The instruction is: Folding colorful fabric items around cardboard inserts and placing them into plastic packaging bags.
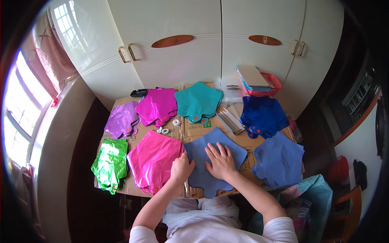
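A flat, matte blue-grey, star-like foil piece [214, 172] with a rounded tab at its near edge lies in front of me, possibly an uninflated foil balloon. My right hand [221, 162] rests flat on it, fingers spread. At its left edge my left hand [182, 167] is closed with curled fingers; what they grip, if anything, is hidden. Just left of that hand is a shiny pink stack of similar pieces [154, 158]. Another blue-grey stack [278, 160] lies to the right.
Cardboard [190, 133] covers the table. Around it lie green [109, 162], lilac [122, 118], magenta [157, 104], teal [198, 100] and dark blue [263, 113] foil stacks. White ribbon coils [176, 122], pale strips [231, 120] and a red basket [271, 83] sit farther back.
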Demonstrator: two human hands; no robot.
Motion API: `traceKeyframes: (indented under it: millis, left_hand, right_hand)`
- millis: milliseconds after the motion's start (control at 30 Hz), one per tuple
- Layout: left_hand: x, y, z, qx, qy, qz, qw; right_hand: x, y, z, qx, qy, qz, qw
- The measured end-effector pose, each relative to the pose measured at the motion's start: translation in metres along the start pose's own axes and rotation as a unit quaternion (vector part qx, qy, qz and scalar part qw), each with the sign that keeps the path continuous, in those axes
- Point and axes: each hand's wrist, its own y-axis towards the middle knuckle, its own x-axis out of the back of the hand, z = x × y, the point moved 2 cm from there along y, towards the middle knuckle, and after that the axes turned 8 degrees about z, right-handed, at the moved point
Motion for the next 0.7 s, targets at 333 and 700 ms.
traceKeyframes:
  millis: [333,700]
  left_hand:
    - [0.001,0.020,0.004,-0.008,-0.009,-0.004,1.000]
    - [0.009,0.002,-0.027,-0.035,0.066,0.094,0.993]
  right_hand:
    - [0.010,0.017,-0.005,0.039,0.025,0.066,0.997]
    - [0.002,0.016,-0.012,0.043,0.013,0.067,0.997]
